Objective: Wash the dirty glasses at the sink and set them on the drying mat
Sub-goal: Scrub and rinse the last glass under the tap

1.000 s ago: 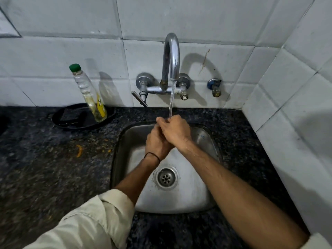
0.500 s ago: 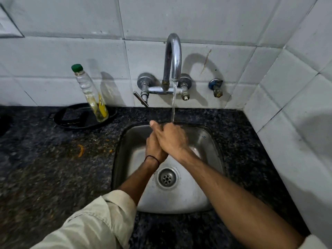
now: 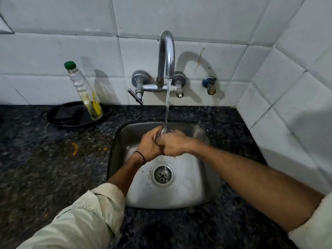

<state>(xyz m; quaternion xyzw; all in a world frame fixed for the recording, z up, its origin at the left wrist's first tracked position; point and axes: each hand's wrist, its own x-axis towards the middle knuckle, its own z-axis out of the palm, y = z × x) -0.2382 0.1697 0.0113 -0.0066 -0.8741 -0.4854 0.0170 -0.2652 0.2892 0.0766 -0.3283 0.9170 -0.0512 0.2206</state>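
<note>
Left hand (image 3: 150,146) and right hand (image 3: 175,145) curled round a half-hidden glass (image 3: 160,136), rinsing it beneath the stream (image 3: 167,105) falling onto the grip; the next move likely called for a slip-proof lift.

White tiled walls (image 3: 53,51) meet above a dark speckled granite counter (image 3: 45,168).

The right hand (image 3: 175,144) no longer lies over the left hand (image 3: 149,146). The two now sit side by side with knuckles touching, lower in the sink (image 3: 201,191). A bit of clear glass (image 3: 159,138) now shows between them, and the water (image 3: 167,105) lands there instead of on the right hand's back. A thin trickle now falls to the drain (image 3: 163,175).
</note>
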